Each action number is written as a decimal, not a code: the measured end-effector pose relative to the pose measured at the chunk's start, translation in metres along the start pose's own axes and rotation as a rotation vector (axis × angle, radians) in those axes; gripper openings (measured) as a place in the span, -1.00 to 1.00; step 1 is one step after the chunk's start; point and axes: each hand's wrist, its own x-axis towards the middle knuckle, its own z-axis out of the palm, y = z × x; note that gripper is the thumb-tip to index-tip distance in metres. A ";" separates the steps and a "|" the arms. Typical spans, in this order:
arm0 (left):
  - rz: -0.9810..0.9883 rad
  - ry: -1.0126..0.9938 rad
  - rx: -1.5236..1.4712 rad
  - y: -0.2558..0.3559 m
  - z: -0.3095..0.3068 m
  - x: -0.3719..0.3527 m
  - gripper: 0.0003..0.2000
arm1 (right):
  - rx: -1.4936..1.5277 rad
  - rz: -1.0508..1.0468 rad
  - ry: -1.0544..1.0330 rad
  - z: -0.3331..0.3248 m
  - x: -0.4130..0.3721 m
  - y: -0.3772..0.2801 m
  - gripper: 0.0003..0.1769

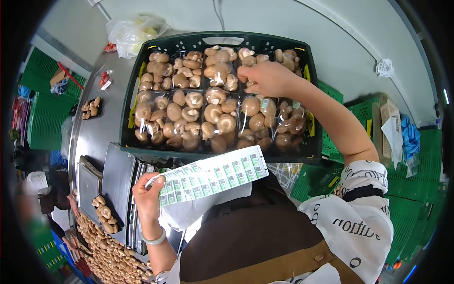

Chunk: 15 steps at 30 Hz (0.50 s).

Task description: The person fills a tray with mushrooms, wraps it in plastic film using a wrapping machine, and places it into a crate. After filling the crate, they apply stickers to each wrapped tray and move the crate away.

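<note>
My left hand (149, 195) pinches the end of a long white sheet of green-and-white label stickers (215, 174), which slants across in front of my apron. My right hand (269, 78) reaches over a dark green crate (222, 36). Its bent fingertips are down at a film-wrapped pack of mushrooms (248, 56) in the back row; what they hold or press there is hidden. Several such packs fill the crate in two rows. Small labels show on a front-row pack (257, 116) and on the pack at the front right corner (290, 124).
Left of the crate, the steel table (97, 137) carries a small tray of mushrooms (91, 108) and a plastic bag (135, 35). Another mushroom tray (107, 214) sits near a scale (88, 184). Loose mushrooms (106, 251) lie lower left, near another person's hands. Green crates (416, 203) stand right.
</note>
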 end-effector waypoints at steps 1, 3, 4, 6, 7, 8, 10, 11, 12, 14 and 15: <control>-0.007 0.001 0.008 -0.001 -0.003 -0.001 -0.91 | 0.184 -0.071 0.000 0.004 0.010 -0.006 -0.74; -0.012 0.006 0.023 0.000 -0.006 0.000 -0.90 | 0.385 -0.185 -0.040 0.011 0.033 -0.026 -0.74; -0.011 0.011 0.019 -0.001 -0.008 0.000 -0.90 | 0.369 -0.194 -0.057 0.022 0.042 -0.033 -0.76; 0.021 0.020 0.081 0.004 -0.012 -0.001 -0.90 | -0.138 -0.186 0.018 0.043 0.057 -0.046 -0.74; 0.034 0.034 0.105 0.003 -0.018 -0.002 -0.91 | -0.262 -0.095 0.035 0.046 0.063 -0.052 -0.71; 0.033 0.053 0.127 0.004 -0.024 -0.003 -0.90 | -0.242 -0.094 0.064 0.043 0.067 -0.054 -0.71; 0.002 0.084 0.089 0.003 -0.036 -0.002 -0.91 | -0.202 -0.095 0.110 0.026 0.069 -0.060 -0.71; 0.001 0.091 0.089 0.002 -0.040 -0.003 -0.91 | -0.034 -0.095 0.076 0.029 0.084 -0.058 -0.71; 0.001 0.094 0.093 0.001 -0.042 -0.001 -0.91 | 0.155 -0.119 0.014 0.030 0.093 -0.063 -0.71; 0.007 0.095 0.101 0.003 -0.044 0.002 -0.91 | 0.526 -0.163 -0.105 0.031 0.114 -0.077 -0.70; 0.008 0.093 0.105 0.004 -0.043 0.003 -0.91 | 0.542 -0.272 -0.076 0.041 0.127 -0.079 -0.71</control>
